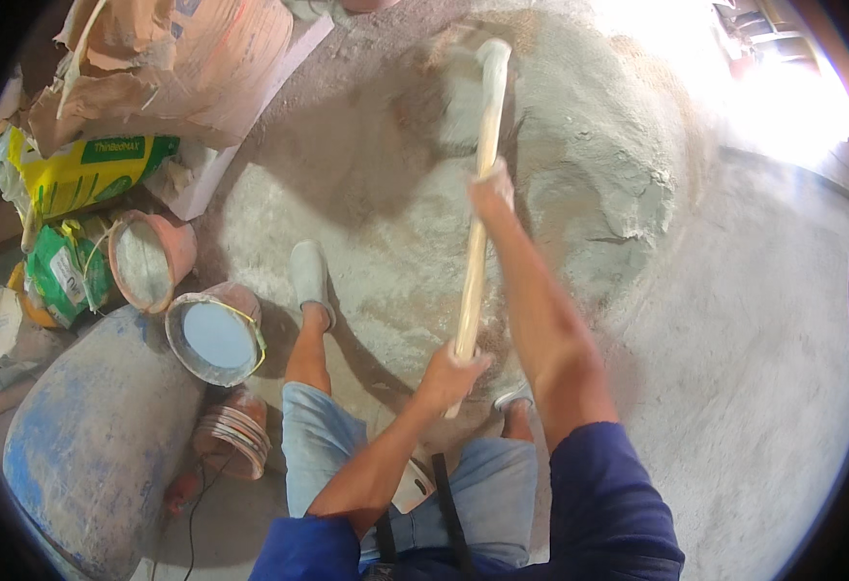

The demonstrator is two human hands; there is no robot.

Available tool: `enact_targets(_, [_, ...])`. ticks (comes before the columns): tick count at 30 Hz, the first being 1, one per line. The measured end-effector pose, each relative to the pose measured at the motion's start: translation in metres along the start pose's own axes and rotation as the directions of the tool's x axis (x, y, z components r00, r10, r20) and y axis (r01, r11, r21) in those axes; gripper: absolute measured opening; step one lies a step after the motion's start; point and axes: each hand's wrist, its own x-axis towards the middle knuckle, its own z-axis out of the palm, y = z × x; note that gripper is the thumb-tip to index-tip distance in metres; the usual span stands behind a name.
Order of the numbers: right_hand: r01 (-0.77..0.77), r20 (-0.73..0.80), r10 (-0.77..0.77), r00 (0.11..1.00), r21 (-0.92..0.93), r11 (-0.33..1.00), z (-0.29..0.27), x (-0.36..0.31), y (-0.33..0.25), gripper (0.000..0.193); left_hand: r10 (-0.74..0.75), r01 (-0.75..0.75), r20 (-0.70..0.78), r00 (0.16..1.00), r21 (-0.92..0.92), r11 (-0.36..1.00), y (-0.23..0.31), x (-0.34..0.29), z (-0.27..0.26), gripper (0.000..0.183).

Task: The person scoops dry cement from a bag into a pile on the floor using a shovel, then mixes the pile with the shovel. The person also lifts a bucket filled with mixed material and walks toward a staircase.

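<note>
Both my hands are closed around the pale wooden handle of a hoe (479, 254). My right hand (492, 192) grips it about midway. My left hand (449, 378) holds it near its lower end, in front of my shorts. The hoe's far end, coated in grey dust, rests at a broad heap of grey cement-like mix (589, 165); its blade is hard to make out against the powder. Brown sandy patches show along the heap's far edge. My feet, in dusty grey shoes, stand apart at the near side of the heap.
At the left stand a bucket with pale liquid (216, 334), a dusty orange bucket (180, 242), stacked buckets (235, 436) and a large blue-grey drum (105, 436). Behind them lie a yellow-green bag (76, 174), a green bag (61, 271) and big torn paper sacks (192, 77).
</note>
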Motion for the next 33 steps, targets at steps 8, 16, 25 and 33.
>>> enact_targets(8, [-0.240, 0.086, 0.229, 0.970, 0.157, 0.958, 0.064, -0.173, 0.169, 0.080, -0.241, 0.231, 0.033, 0.970, 0.188, 0.955, -0.185, -0.105, 0.016, 0.019])
enact_targets(16, [-0.463, 0.308, 0.347, 0.886, 0.634, 0.619, 0.030, -0.254, 0.190, 0.051, -0.331, 0.249, 0.021, 0.943, 0.616, 0.747, -0.246, -0.146, 0.027, 0.036])
enact_targets(25, [-0.060, 0.049, 0.037, 0.998, 0.873, 0.485, 0.045, 0.005, -0.069, 0.060, 0.452, -0.013, -0.217, 0.865, 0.891, 0.453, 0.048, 0.074, -0.118, 0.018])
enact_targets(33, [0.008, -0.082, -0.005, 0.997, 0.038, 0.999, 0.075, 0.003, -0.071, 0.078, 0.223, -0.075, -0.174, 0.959, 0.605, 0.793, 0.029, 0.047, -0.101, 0.034])
